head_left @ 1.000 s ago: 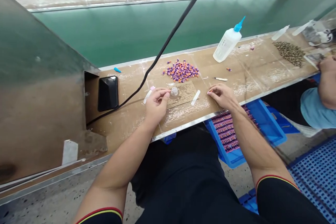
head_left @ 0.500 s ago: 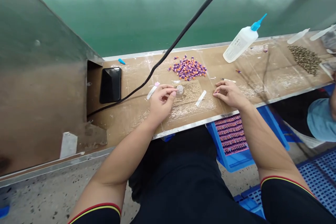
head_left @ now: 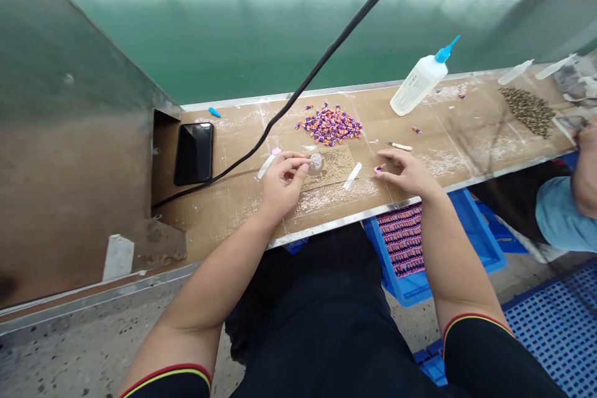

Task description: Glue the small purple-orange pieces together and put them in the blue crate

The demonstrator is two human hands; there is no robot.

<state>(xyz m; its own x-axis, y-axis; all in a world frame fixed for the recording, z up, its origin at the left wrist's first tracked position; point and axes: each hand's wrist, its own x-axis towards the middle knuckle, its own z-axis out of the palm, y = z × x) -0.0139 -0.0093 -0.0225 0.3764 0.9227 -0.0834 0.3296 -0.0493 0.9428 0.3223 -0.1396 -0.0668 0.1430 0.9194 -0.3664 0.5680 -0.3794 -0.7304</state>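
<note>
My left hand (head_left: pixel 283 181) is closed in a pinch on the edge of a small clear round piece (head_left: pixel 316 161), whose exact kind I cannot make out. It is above a brown cardboard piece (head_left: pixel 333 165) with dark specks. My right hand (head_left: pixel 407 172) rests at the table with thumb and fingers apart. A small pink and purple piece (head_left: pixel 379 169) lies between its fingertips, seemingly not gripped. Just beyond that hand is a small pointed tool with a pale handle (head_left: pixel 400 147). Behind the cardboard sits a heap of small purple and orange pieces (head_left: pixel 331 124).
A white bottle with a blue nozzle (head_left: pixel 417 84) stands tilted at the back. A black phone (head_left: pixel 194 153) lies at left, and a black cable (head_left: pixel 298 93) crosses the view. Below the edge is a blue crate (head_left: pixel 405 286) with rows of pieces. Another person's hand (head_left: pixel 585 168) is at right.
My right hand's fingers have spread apart, and the pink and purple piece now shows on the table between them. My left hand keeps its pinch on the clear piece. The view has shifted slightly.
</note>
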